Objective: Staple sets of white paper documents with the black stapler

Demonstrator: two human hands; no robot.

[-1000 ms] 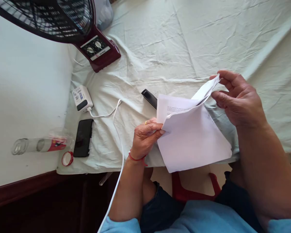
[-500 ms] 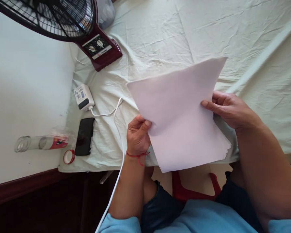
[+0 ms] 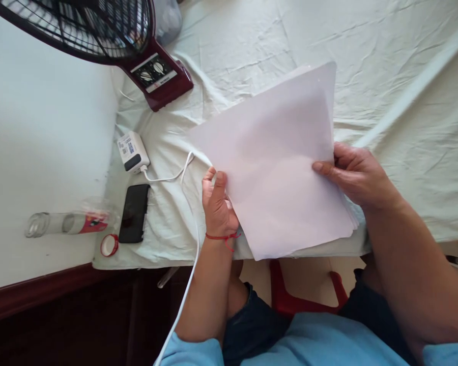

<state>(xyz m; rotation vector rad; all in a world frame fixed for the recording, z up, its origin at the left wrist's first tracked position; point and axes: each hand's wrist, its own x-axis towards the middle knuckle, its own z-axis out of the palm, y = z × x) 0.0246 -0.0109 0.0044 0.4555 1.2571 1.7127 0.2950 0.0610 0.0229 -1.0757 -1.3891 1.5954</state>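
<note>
A stack of white paper sheets [image 3: 278,168] is held up over the near edge of the table, tilted, its lower right edges slightly fanned. My right hand [image 3: 362,175] grips the stack's right side, thumb on the front and fingers behind. At the left edge is my left hand [image 3: 218,203], with a red string bracelet at the wrist. Its thumb is raised off the front sheet and its fingers are apart, the palm beside the paper's edge. Part of that hand may be hidden by the sheets.
To the left lie a black phone [image 3: 134,213], a white device [image 3: 133,152] with a white cable [image 3: 191,244], a red-rimmed cap [image 3: 109,245] and a clear glass bottle [image 3: 66,223]. A dark red fan [image 3: 164,76] stands at the back left on the pale tablecloth [image 3: 412,168].
The stack's top has swung to the left and its right corner risen. My left thumb has come off the front sheet, and that hand has opened. My right hand keeps its grip.
</note>
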